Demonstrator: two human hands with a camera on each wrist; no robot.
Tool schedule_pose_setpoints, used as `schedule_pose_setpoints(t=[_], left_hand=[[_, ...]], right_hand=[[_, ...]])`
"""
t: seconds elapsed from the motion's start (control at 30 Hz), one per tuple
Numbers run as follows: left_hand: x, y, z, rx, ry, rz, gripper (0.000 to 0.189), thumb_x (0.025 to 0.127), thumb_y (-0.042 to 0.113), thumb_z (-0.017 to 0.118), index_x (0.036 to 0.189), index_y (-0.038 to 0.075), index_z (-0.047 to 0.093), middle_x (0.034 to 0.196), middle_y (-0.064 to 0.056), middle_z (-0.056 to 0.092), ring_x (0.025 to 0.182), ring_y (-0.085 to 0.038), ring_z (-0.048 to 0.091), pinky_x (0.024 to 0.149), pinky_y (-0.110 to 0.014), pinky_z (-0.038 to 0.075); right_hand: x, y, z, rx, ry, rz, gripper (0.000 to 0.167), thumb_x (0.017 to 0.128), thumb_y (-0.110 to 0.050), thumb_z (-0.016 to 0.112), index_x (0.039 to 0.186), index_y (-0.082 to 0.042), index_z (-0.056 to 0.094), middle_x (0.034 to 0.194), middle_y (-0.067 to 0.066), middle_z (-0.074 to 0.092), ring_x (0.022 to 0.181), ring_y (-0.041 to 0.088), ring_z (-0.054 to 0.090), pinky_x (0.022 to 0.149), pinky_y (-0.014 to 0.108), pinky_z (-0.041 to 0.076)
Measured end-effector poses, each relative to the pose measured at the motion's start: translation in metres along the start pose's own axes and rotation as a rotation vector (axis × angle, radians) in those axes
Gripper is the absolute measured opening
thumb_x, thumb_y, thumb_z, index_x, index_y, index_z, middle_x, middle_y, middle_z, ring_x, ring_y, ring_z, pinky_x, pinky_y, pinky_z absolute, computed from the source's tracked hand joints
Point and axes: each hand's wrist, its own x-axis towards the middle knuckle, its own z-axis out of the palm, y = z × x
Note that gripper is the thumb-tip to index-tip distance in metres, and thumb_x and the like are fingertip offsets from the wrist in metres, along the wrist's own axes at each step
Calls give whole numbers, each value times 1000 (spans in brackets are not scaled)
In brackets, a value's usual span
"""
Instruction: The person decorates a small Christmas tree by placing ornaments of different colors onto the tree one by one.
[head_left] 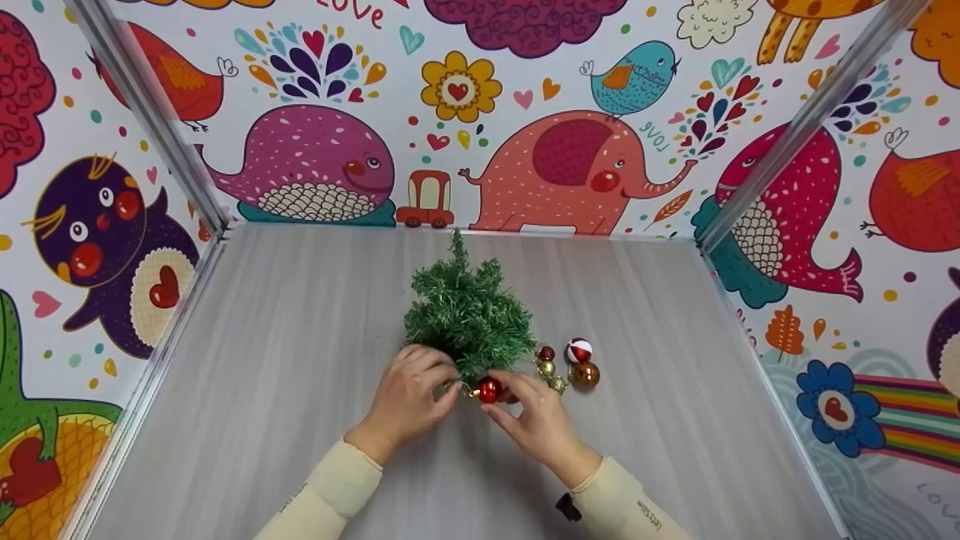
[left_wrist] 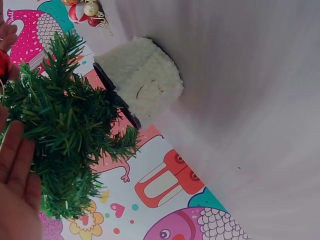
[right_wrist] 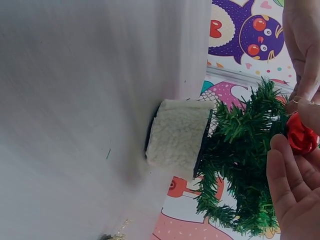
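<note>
Before the tree point(head_left: 469, 315), on its near side: one red bauble point(head_left: 489, 390), pinched between thumb and fingers of the right hand point(head_left: 540, 420), the nearer hand; its gold cap point(head_left: 473, 393) is turned leftward, across the tree's upright axis, toward the left hand point(head_left: 412, 390), by which the thin loop point(right_wrist: 296, 101) appears pinched. Right of the tree: loose baubles point(head_left: 585, 375), clustered; behind the tree: printed wall point(head_left: 525, 75).

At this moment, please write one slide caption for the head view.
Right hand holding a red ornament by a small artificial tree, left hand close by.
</note>
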Motion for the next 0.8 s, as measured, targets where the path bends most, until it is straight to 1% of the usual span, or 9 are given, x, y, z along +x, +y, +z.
schedule_pose_setpoints(t=[0.17,0.23,0.33,0.4,0.47,0.6,0.67,0.8], left_hand=[[1,2,-2,-22,14,-10,7,77,12,75,75,14,69,82,3,66,79,-18,63,84,-41,50],[1,3,-4,-27,15,-15,7,77,12,74,75,15,67,81,4,65,78,-17,63,84,-40,50],[2,4,-5,-27,11,-21,8,78,13,72,75,16,65,81,4,65,78,-16,62,84,-39,50],[3,5,-5,-29,14,-17,8,77,13,72,75,16,65,80,4,64,78,-16,62,84,-39,50],[4,5,-5,-32,17,-13,9,76,12,73,75,16,65,80,5,64,78,-16,62,83,-39,50],[5,6,-4,-37,16,-7,11,75,10,73,74,16,64,79,5,63,76,-15,62,82,-39,50],[5,7,-4,-39,16,-6,12,76,10,73,74,17,64,78,6,63,76,-15,61,81,-39,50],[5,7,-5,-40,7,-9,12,78,10,72,74,17,64,79,6,63,76,-16,62,82,-39,50]], right_hand=[[-4,-1,4,-40,-29,42,44,87,-23,79,125,-8,64,104,1,70,80,9,66,66,21,55],[-5,-1,6,-42,-36,43,43,87,-25,79,124,-7,65,102,0,70,80,8,66,64,23,55],[-7,-2,10,-16,-53,61,42,87,-26,78,122,-7,65,102,-2,69,82,8,66,63,26,56],[-7,-3,12,14,-65,79,42,87,-27,78,121,-7,65,103,-2,68,82,9,66,63,28,57],[-7,-4,13,31,-81,105,41,88,-28,77,121,-8,65,104,-2,68,83,10,66,63,28,56],[-7,-7,14,26,-103,137,41,88,-28,76,123,-10,65,106,-2,67,85,14,66,65,26,55],[-7,-8,13,13,-107,144,40,88,-28,76,123,-11,65,107,-1,67,87,16,66,65,25,55],[-5,-9,14,22,-84,128,36,88,-24,76,121,-11,66,107,1,66,89,18,65,65,28,56]])
